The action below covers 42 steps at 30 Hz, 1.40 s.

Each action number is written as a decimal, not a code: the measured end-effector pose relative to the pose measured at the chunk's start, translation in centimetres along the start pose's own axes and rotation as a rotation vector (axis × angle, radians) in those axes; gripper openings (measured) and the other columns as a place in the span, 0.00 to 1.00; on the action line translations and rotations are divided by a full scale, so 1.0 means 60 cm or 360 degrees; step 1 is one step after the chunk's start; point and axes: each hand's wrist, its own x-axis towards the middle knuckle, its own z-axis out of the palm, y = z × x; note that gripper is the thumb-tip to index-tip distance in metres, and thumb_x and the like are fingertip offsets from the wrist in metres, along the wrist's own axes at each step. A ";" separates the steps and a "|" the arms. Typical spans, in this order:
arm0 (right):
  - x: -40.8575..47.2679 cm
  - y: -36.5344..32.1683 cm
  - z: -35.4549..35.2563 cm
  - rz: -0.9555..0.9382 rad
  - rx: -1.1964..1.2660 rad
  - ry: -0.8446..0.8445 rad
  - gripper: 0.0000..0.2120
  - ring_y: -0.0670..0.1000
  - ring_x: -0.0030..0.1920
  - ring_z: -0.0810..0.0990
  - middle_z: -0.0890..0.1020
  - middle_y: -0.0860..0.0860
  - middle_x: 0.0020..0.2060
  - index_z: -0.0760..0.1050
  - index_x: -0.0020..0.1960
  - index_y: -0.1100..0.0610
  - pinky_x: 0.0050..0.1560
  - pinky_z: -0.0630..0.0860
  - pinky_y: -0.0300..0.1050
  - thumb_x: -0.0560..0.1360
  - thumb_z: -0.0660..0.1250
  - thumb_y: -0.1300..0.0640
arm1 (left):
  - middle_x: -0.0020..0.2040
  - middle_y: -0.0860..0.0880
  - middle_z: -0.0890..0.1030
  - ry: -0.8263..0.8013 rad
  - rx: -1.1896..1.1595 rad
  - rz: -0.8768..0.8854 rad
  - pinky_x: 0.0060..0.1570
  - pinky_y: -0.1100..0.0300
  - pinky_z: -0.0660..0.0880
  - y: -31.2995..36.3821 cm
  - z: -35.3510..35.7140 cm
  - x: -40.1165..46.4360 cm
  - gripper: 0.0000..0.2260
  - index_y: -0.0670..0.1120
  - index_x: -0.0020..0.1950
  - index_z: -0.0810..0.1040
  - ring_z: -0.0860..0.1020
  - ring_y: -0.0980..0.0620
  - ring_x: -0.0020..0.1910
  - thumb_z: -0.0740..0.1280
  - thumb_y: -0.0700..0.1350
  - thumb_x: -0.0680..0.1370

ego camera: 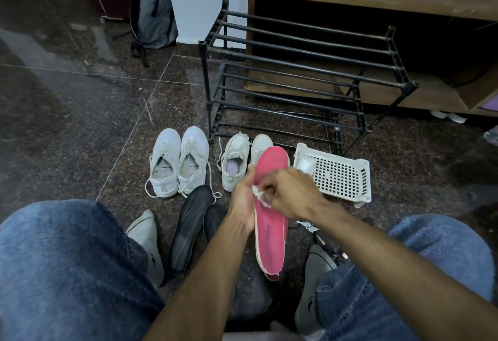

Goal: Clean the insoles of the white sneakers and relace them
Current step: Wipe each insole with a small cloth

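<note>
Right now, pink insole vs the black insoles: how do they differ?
The pink insole is held up off the floor by the left hand; the black insoles lie on the floor. The right hand presses a white wipe onto the pink one; the black ones are untouched. All are out of shoes.

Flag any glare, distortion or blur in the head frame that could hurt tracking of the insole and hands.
Head view: wide-angle bending bows the shoe rack bars; pale glare streaks the polished floor upper left; dim, soft light, corners dark. The pink insole, left hand and right hand with the white wipe read fairly sharp; knees are soft.
</note>
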 end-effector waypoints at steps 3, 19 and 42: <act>-0.004 -0.002 0.008 -0.0054 -0.0161 0.0038 0.08 0.55 0.46 0.82 0.84 0.48 0.48 0.81 0.49 0.49 0.49 0.79 0.52 0.74 0.64 0.55 | 0.45 0.39 0.82 0.0000 -0.0030 -0.0064 0.47 0.49 0.79 -0.004 -0.002 -0.002 0.26 0.38 0.49 0.84 0.82 0.42 0.44 0.57 0.59 0.81; -0.002 0.025 0.014 0.0150 0.0272 0.0142 0.07 0.46 0.41 0.79 0.82 0.43 0.43 0.83 0.50 0.49 0.41 0.70 0.40 0.73 0.70 0.57 | 0.44 0.38 0.84 0.0027 -0.0049 -0.0122 0.43 0.49 0.81 0.005 0.010 -0.012 0.29 0.38 0.52 0.82 0.84 0.42 0.40 0.53 0.60 0.82; 0.014 0.048 0.055 0.0341 0.0189 0.0438 0.09 0.48 0.50 0.77 0.76 0.46 0.51 0.81 0.56 0.52 0.44 0.74 0.44 0.77 0.66 0.56 | 0.53 0.39 0.83 -0.0048 -0.0006 -0.0070 0.47 0.47 0.81 -0.008 -0.003 -0.035 0.24 0.40 0.67 0.74 0.83 0.43 0.49 0.56 0.57 0.82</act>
